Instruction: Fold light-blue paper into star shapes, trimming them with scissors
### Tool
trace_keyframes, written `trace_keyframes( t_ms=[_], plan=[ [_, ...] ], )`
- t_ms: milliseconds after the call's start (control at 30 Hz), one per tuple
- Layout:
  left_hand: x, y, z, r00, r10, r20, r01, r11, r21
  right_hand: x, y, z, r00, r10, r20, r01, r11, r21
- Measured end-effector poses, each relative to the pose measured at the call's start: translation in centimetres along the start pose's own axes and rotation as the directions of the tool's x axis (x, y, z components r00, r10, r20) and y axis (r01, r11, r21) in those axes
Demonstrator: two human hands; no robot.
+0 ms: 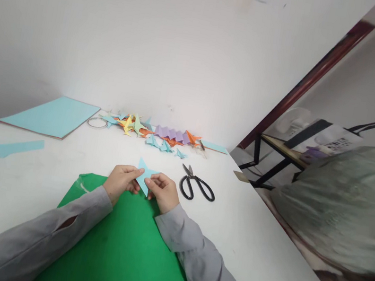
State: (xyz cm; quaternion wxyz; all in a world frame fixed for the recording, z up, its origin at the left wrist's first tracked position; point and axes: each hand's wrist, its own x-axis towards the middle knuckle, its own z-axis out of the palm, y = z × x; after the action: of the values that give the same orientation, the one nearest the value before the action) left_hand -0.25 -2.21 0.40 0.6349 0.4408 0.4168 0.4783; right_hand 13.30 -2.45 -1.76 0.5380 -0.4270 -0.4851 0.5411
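Between my two hands is a small folded piece of light blue paper [146, 175], with one point upward and another downward. My left hand [122, 183] pinches its left side, thumb on top. On its right side, my right hand [163, 191] grips it with thumb and fingers. The fingers under the paper are partly hidden. Both hands are over the far edge of a green sheet [126, 245] on the white table [245, 246]. To the right of my right hand lie black-handled scissors [194, 184], blades pointing away and slightly parted.
Colourful folded paper figures [136, 124] and a purple pleated paper [172, 134] lie along the wall. At left are a stack of blue sheets [51, 115], a wire ring [97, 122] and a blue paper offcut [2, 147]. A bag [324, 137] stands on a shelf at right.
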Motion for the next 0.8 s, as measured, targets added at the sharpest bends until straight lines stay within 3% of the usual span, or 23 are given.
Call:
trace_keyframes(
  t_ms=[267, 400, 667, 800],
  plan=[
    [-0.4, 0.1, 1.8, 0.999, 0.007, -0.044, -0.016, 0.976, -0.216, 0.5, 0.3, -0.3, 0.996, 0.061, -0.065, -0.045, 0.973, 0.228],
    [-0.5, -0.5, 2.6, 0.997, -0.002, -0.078, -0.02, 0.961, -0.274, 0.5, 0.2, -0.3, 0.995, 0.056, -0.087, -0.032, 0.965, 0.261],
    [-0.4, -0.9, 2.9, 0.999, 0.003, -0.038, -0.014, 0.955, -0.296, 0.8, 0.4, -0.3, 0.992, 0.051, -0.112, -0.017, 0.958, 0.286],
    [-0.2, -0.7, 2.8, 0.992, 0.057, -0.113, -0.088, 0.953, -0.291, 0.8, 0.3, -0.3, 0.989, 0.039, -0.139, -0.003, 0.968, 0.251]
  ],
)
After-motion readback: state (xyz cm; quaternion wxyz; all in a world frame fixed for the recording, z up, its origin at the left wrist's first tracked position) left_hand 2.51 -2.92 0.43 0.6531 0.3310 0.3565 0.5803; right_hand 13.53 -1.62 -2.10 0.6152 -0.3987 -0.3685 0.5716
